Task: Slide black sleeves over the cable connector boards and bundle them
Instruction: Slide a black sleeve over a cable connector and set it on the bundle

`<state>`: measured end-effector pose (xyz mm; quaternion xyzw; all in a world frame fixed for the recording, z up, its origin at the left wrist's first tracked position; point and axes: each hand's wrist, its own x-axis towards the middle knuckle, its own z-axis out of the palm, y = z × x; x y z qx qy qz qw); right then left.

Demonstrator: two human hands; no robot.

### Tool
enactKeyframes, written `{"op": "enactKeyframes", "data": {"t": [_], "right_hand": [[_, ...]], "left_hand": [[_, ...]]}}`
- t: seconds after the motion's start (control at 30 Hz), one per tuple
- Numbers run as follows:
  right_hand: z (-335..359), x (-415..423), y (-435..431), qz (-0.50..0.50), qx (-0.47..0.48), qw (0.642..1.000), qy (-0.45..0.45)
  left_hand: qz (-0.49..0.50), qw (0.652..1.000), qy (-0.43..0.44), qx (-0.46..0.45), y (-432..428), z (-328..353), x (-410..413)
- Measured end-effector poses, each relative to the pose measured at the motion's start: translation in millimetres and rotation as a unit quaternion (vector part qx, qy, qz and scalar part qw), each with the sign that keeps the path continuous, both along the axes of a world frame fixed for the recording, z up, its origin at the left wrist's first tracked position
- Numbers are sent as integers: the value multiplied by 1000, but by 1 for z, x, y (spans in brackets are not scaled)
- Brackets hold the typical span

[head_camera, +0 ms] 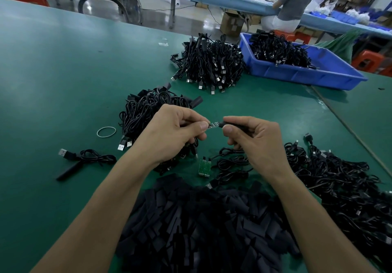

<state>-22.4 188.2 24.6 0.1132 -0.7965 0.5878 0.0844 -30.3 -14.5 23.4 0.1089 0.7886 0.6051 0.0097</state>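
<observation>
left hand (pixel 176 132): pinches the left end of the connector board (pixel 213 124) between thumb and forefinger, raised above the table (pixel 53 82)
right hand (pixel 254 141): grips a black sleeve (pixel 233 124), mouth at the board's right end; cannot tell how far on
hands together: close and level, joined only by board and sleeve
sleeve pile (pixel 201 226): heaped at the near edge, between the forearms
loose board (pixel 204 167): green, flat on the table below the hands, beside coiled cable
rubber band (pixel 106 132): flat on the table, left of the left hand
sleeved cable (pixel 84 160): alone at the left, USB plug outward
near cable heap (pixel 148 109): just behind the left hand
far cable heap (pixel 210 62): beside the blue bin (pixel 297 71), which holds more cables
unsleeved cables (pixel 339 183): spread at the right
</observation>
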Motion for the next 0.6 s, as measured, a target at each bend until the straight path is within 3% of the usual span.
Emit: {"op": "enactKeyframes", "data": {"t": [0.4,0.6], "right_hand": [[1,-2,7,37,-10,999,1],[9,-5,14,85,7,995,-46]], "left_hand": [[-19,999,-25,29,-1,2,2],[-16,999,-13,30,0,1,1]]}}
